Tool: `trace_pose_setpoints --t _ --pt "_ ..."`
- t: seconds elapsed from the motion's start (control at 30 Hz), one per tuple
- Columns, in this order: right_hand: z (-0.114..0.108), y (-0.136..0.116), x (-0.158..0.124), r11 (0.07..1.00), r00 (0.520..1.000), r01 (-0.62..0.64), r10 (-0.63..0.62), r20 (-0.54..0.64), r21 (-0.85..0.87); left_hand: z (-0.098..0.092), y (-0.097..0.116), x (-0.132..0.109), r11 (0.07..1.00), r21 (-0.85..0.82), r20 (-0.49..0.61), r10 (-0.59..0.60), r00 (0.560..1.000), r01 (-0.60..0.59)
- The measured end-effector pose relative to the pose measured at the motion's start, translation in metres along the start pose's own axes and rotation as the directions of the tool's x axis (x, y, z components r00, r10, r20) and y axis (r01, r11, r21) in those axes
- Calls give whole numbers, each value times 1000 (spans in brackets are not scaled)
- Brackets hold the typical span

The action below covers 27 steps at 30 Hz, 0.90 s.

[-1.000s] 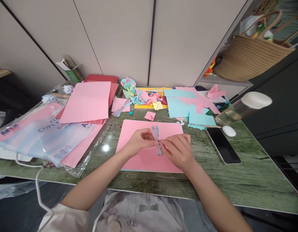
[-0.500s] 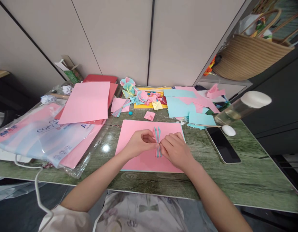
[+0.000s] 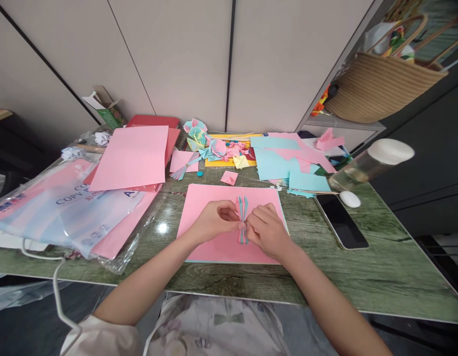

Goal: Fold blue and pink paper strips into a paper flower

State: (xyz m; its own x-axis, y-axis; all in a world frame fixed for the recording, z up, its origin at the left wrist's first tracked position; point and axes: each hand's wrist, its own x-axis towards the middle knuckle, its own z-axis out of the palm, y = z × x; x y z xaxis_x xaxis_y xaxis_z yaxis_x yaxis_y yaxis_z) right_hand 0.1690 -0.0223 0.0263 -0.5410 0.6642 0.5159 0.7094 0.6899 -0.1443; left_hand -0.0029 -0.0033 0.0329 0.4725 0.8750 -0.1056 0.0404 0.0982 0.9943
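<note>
A bundle of folded pink and blue paper strips (image 3: 242, 207) is pinched at its middle, its ends fanning out above and below. My left hand (image 3: 217, 220) closes on it from the left with thumb and fingers. From the right, my right hand (image 3: 268, 231) has curled fingers pressed against the same pinched middle; whether they also hold something thin there I cannot make out. Beneath both hands lies a stack of pink paper sheets (image 3: 210, 249) with a blue edge showing. A small folded pink paper square (image 3: 229, 177) rests just beyond the stack.
Left are a plastic paper packet (image 3: 76, 198) and pink sheets (image 3: 130, 158). Paper flowers (image 3: 197, 136), a tied paper fan (image 3: 186, 165) and pompoms (image 3: 240, 147) lie at the back. Blue paper (image 3: 271, 164), a phone (image 3: 342, 221), a white egg-shaped object (image 3: 349, 199) and a bottle (image 3: 357, 170) stand right.
Both hands stay at the bundle with almost no movement. The bundle's upper ends are spread slightly differently, and the camera view has shifted a little.
</note>
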Motion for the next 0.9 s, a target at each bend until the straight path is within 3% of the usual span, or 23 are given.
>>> trace_pose_setpoints --t 0.37,0.9 --pt "11 -1 -6 990 993 -7 24 -117 144 -3 2 0 1000 -12 55 6 998 -5" --pt "14 0 -6 997 982 40 -29 -187 59 -1 -2 2 999 -48 22 0 1000 1"
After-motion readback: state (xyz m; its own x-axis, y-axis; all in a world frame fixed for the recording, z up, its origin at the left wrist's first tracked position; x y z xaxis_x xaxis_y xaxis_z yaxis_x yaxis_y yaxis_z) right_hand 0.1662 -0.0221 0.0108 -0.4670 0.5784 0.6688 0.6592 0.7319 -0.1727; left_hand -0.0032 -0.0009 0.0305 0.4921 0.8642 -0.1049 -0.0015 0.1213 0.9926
